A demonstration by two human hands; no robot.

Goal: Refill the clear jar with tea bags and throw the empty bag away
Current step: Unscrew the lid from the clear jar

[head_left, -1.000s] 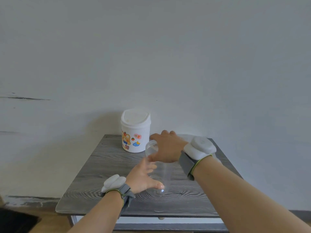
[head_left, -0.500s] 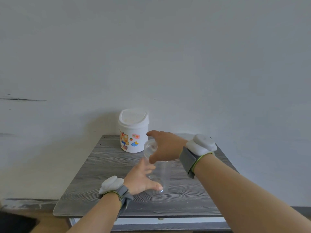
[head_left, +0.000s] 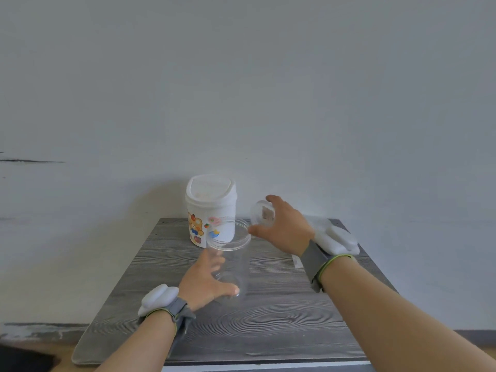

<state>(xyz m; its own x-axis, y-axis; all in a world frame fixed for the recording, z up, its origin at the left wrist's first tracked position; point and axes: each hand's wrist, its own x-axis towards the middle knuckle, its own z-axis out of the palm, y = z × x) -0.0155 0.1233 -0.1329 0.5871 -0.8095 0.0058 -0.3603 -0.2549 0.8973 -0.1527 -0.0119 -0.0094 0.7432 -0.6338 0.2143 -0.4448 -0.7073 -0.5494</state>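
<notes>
The clear jar (head_left: 233,260) stands upright and open-topped in the middle of the grey wood-grain table (head_left: 268,326). My left hand (head_left: 205,281) holds it low on its left side, thumb across the front near the base. My right hand (head_left: 284,226) holds the jar's clear lid (head_left: 261,214) up and to the right of the jar's mouth, tilted on edge. Nothing shows inside the jar. A white bag (head_left: 336,234) lies at the table's back right, partly hidden behind my right wrist.
A small white bin (head_left: 210,209) with a swing lid and cartoon stickers stands at the back of the table, just behind the jar. A plain wall rises behind it. The table's front edge lies near my forearms.
My right hand has lifted the lid off the jar and carried it up and to the right. My left hand has stayed on the jar.
</notes>
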